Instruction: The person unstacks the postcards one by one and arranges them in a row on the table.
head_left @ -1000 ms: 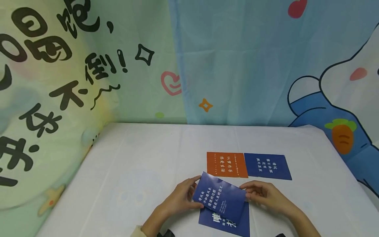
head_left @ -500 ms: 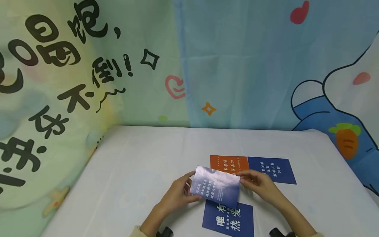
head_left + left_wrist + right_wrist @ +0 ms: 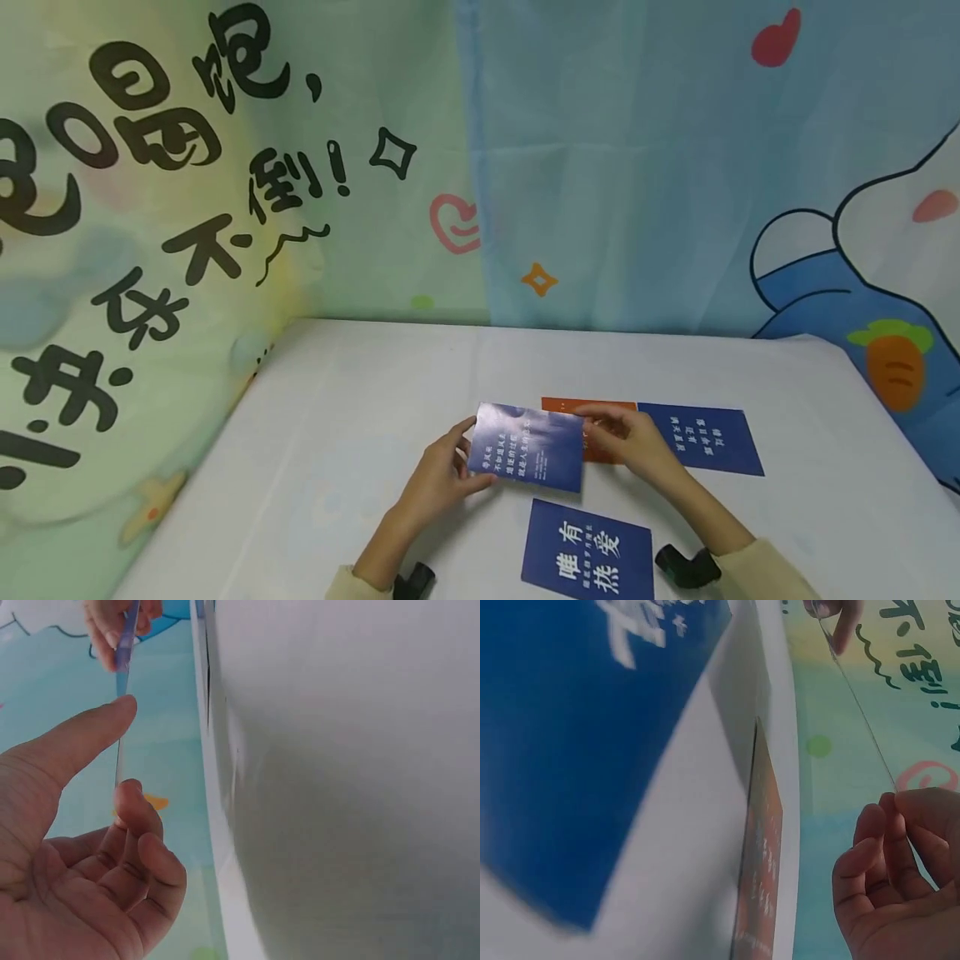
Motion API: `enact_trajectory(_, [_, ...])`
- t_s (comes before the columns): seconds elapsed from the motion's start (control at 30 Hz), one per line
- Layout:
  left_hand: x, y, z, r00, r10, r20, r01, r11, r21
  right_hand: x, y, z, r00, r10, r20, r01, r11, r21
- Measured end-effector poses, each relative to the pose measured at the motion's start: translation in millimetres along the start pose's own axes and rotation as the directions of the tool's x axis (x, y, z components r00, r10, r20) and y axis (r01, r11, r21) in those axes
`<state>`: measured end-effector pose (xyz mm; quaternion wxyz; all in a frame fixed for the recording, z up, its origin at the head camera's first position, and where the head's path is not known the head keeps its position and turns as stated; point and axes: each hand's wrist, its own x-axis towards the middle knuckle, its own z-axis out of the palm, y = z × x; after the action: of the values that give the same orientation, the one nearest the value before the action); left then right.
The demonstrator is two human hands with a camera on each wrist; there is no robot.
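Between my two hands is a blue printed card (image 3: 528,454), its face shiny toward the top. My left hand (image 3: 441,473) grips its left edge, thumb near the lower corner and fingers near the upper one. At the upper right corner, my right hand (image 3: 630,435) pinches it. Both wrist views show this card edge-on as a thin line, with the left hand's thumb (image 3: 97,731) against it. Behind it lies an orange card (image 3: 562,406), partly covered by the held card and right hand. A second blue card (image 3: 588,550) with large white characters lies closer to me.
Another blue card (image 3: 720,442) lies beside the orange one, at its right. All rest on a white-covered table (image 3: 352,400). A printed curtain (image 3: 645,167) stands behind it. Black wrist cameras (image 3: 686,568) show near both sleeves.
The held card has moved up and away from the blue card nearest me, which is now fully uncovered. My right hand has moved over the orange card. The head view has shifted slightly.
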<state>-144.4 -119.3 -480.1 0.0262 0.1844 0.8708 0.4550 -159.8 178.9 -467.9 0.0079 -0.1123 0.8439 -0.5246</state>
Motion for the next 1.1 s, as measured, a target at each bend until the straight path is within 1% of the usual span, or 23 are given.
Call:
enact_trajectory(0.13, [0.6,-4.4,-2.4,1.000,0.000,-0.021,0.000,1.000,0.000,10.0,-2.2,3.8,1.000,-0.008,0.025,0.008,1.000,0.007])
enact_trajectory(0.33, [2.3,-11.7,-7.3,0.999,0.002,-0.035,-0.002,1.000,-0.017,17.6,-4.7,8.5,0.999,-0.006,0.032,0.006,1.000,0.009])
enact_trajectory(0.53, [3.5,-18.8,-11.9,0.999,-0.012,-0.050,0.008,0.997,-0.074,26.5,-2.3,16.5,1.000,0.017,0.014,-0.016,0.999,-0.052])
enact_trajectory(0.63, [3.5,-23.5,-12.5,0.998,-0.021,-0.057,0.015,0.996,-0.091,30.3,1.0,21.2,0.999,0.039,-0.010,-0.040,0.999,-0.031])
enact_trajectory(0.8, [3.2,-32.6,-11.8,0.997,-0.024,-0.074,0.018,0.996,-0.084,35.9,4.3,29.3,0.997,0.067,-0.048,-0.067,0.998,0.015])
enact_trajectory(0.9, [4.2,-37.5,-11.2,0.996,-0.017,-0.093,0.010,0.997,-0.081,40.0,2.8,33.6,0.995,0.080,-0.056,-0.078,0.997,0.028])
enact_trajectory(1.03, [7.4,-42.7,-10.0,0.992,-0.015,-0.125,0.008,0.998,-0.059,46.4,0.5,37.9,0.993,0.103,-0.057,-0.102,0.995,0.023])
enact_trajectory(1.1, [8.4,-44.4,-9.7,0.990,-0.031,-0.138,0.026,0.999,-0.039,49.6,0.5,40.0,0.992,0.113,-0.056,-0.113,0.994,0.002])
